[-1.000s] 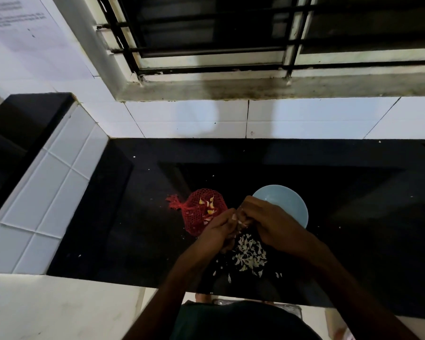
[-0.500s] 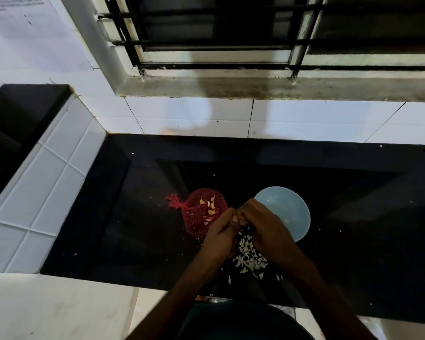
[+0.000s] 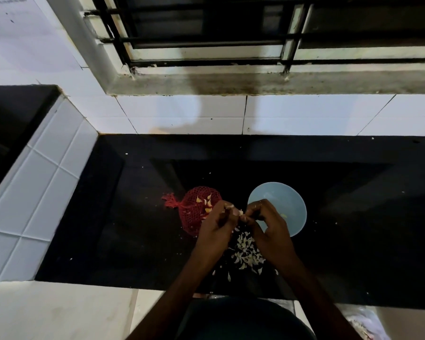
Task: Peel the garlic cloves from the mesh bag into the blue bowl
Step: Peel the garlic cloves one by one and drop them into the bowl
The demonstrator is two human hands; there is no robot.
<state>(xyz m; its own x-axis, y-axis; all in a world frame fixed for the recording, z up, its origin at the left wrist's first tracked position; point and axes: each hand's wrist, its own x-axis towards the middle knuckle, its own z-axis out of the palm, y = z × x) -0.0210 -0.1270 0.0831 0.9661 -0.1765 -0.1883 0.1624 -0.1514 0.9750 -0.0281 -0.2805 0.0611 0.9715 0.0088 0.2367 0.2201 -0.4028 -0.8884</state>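
Note:
A red mesh bag (image 3: 194, 212) with pale garlic cloves showing through lies on the black counter (image 3: 123, 229). To its right stands the light blue bowl (image 3: 285, 200), with a small pale piece inside. Between them my left hand (image 3: 217, 224) and my right hand (image 3: 268, 224) meet fingertip to fingertip and pinch a small garlic clove (image 3: 241, 213) above the counter. A heap of white garlic skins (image 3: 245, 251) lies under my hands, near the front edge.
A white tiled wall (image 3: 304, 114) runs behind the counter under a barred window (image 3: 231, 33). On the left rises a tiled ledge (image 3: 39, 180) with a dark top. Small white flecks dot the counter. The counter's front edge is just below the skins.
My fingertips have shifted slightly on the clove. The view has tilted a little; bag, bowl and skins keep their places.

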